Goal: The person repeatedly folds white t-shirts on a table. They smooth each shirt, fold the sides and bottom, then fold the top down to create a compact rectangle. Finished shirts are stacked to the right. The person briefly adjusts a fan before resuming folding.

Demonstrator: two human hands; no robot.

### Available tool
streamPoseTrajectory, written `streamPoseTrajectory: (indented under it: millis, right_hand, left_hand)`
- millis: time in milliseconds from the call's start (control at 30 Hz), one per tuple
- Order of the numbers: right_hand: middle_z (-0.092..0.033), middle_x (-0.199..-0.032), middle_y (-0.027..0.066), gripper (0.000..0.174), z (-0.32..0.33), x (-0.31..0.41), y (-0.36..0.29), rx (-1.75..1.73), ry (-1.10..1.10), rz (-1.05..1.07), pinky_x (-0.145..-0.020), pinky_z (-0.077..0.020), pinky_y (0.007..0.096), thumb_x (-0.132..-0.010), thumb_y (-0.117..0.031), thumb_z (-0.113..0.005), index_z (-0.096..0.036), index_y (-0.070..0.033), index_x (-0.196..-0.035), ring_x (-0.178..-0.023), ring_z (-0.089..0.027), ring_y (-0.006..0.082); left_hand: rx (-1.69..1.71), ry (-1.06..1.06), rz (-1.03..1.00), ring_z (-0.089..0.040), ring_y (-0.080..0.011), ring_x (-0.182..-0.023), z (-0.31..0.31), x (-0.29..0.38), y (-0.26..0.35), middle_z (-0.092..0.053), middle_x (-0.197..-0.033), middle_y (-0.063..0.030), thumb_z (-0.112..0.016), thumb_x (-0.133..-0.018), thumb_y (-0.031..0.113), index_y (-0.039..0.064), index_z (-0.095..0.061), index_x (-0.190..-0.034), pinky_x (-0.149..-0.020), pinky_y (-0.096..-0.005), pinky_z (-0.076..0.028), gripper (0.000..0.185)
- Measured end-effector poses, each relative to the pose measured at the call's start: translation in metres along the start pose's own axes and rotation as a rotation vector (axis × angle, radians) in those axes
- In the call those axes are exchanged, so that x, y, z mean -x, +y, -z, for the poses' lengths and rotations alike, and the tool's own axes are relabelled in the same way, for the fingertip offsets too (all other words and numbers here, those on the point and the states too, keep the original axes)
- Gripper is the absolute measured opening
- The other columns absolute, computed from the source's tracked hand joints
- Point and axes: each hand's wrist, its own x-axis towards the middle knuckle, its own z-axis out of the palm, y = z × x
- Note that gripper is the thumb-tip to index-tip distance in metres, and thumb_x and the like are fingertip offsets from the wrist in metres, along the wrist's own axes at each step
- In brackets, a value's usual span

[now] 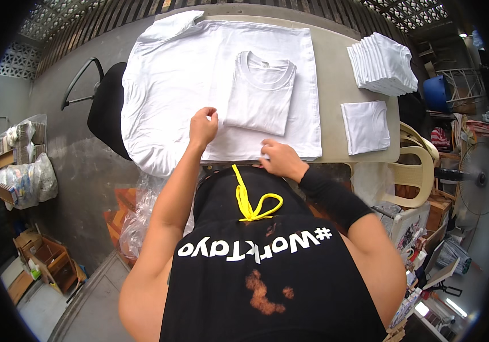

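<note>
A folded white T-shirt [263, 100] lies collar away from me, on top of white T-shirts spread flat [176, 81] on the table. Just left of the folded shirt's near corner is my left hand [204, 126], its fingers curled above the spread cloth. My right hand [282, 157], slightly blurred, is at the near hem of the spread shirts, below the folded one. Its fingers are bent, and whether they pinch the cloth is hidden. Sleeves and loose cloth bunch at the table's left end.
At the table's [332, 85] right end stand a stack of folded white shirts [381, 64] and a single folded one [365, 127]. A black chair [109, 109] adjoins the left end. Cream plastic chairs [415, 175] and a fan [479, 178] are at right. Clear plastic [135, 226] hangs below.
</note>
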Motion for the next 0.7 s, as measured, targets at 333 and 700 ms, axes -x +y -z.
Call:
streamPoseTrajectory:
  millis: [333,700]
  right_hand:
    - [-0.074,-0.093,0.0087,0.017,-0.045,-0.004,0.067,-0.897,0.492,-0.801,-0.057,-0.0543,0.0282,-0.089,-0.012,-0.07,-0.076,-0.007,-0.104,-0.063,-0.07,0.0135]
    - [-0.074,-0.08,0.0118,0.024,-0.022,-0.002,0.088,-0.638,0.502,-0.906,-0.062,-0.0555,0.0313,-0.088,-0.024,-0.066,-0.072,-0.001,-0.093,-0.061,-0.07,0.0183]
  left_hand:
    - [0.505,-0.295,0.474,-0.069,-0.0154,-0.073,-0.018,0.006,0.006,-0.07,-0.09,-0.009,-0.069,-0.093,0.021,-0.005,-0.067,-0.105,-0.065,-0.0272,-0.055,0.028]
    - [0.431,-0.479,0.536,-0.06,-0.0122,-0.068,-0.01,-0.016,0.027,-0.066,-0.084,-0.0046,-0.072,-0.09,0.02,0.001,-0.068,-0.095,-0.07,-0.0277,-0.053,0.021]
